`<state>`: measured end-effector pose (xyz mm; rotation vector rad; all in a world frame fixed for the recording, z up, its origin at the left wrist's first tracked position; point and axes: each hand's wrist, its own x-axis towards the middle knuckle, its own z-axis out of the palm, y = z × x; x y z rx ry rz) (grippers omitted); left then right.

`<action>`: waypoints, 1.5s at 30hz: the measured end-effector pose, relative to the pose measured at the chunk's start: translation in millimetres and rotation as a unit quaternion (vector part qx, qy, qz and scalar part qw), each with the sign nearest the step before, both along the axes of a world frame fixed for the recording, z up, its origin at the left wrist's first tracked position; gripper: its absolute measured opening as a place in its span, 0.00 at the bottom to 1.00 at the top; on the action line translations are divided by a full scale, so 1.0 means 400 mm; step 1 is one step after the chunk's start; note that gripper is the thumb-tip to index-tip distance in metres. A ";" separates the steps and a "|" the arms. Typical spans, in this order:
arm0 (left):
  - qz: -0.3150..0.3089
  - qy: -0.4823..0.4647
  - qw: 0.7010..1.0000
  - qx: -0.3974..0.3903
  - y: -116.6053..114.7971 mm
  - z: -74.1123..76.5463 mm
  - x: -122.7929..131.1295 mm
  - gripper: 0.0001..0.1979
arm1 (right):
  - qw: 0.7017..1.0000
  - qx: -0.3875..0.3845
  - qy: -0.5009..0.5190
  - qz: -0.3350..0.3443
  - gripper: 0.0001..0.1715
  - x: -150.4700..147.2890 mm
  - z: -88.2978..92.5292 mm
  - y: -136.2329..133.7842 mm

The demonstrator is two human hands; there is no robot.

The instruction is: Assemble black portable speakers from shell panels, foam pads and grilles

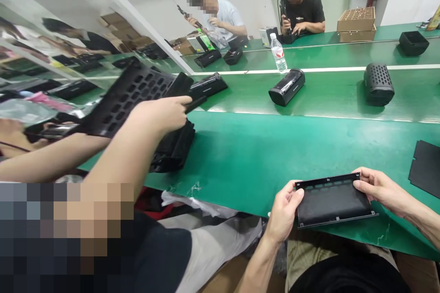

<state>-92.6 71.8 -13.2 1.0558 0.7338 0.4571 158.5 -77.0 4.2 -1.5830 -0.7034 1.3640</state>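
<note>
Between my two hands is a black rectangular housing panel (333,201), its hollow inner side facing up, with small screw tabs along both long edges and a row of slots near the far edge. My left hand (284,210) grips its left end, thumb on top. At the right end, my right hand (376,188) pinches the far corner between thumb and fingers. The panel is held over the front edge of the green table (240,155). Flat black sheets (425,169) lie to the right of my right hand.
At left, a co-worker's arms hold a perforated black panel (129,96) above a stack of black parts (173,146). Black speaker-like units (287,87) (378,84) stand beyond, near a water bottle (278,53). Two people work across the table beside cardboard boxes (356,25).
</note>
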 end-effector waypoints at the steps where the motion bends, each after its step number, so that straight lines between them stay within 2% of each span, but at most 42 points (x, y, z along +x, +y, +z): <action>1: 0.001 0.000 1.000 0.003 -0.002 0.000 -0.001 0.29 | 1.000 0.001 -0.001 -0.001 0.38 -0.001 -0.001 0.000; 11: 0.013 0.018 0.999 0.028 -0.013 -0.024 -0.023 0.31 | 0.999 0.029 0.014 -0.011 0.30 -0.005 0.008 -0.018; 17: 0.010 0.022 0.999 0.041 -0.016 -0.031 -0.022 0.30 | 0.999 0.029 0.007 -0.014 0.27 -0.005 -0.002 -0.021; 23: 0.001 0.006 0.999 0.036 -0.017 -0.032 -0.018 0.29 | 1.000 0.023 0.007 -0.010 0.28 -0.003 -0.009 -0.025; 30: -0.008 -0.005 1.000 -0.007 -0.017 -0.039 -0.022 0.30 | 1.000 0.019 0.003 -0.013 0.26 -0.002 -0.016 -0.032; 45: -0.010 -0.020 1.000 -0.001 -0.012 -0.056 -0.022 0.28 | 1.000 0.011 0.011 -0.020 0.30 -0.001 -0.003 -0.033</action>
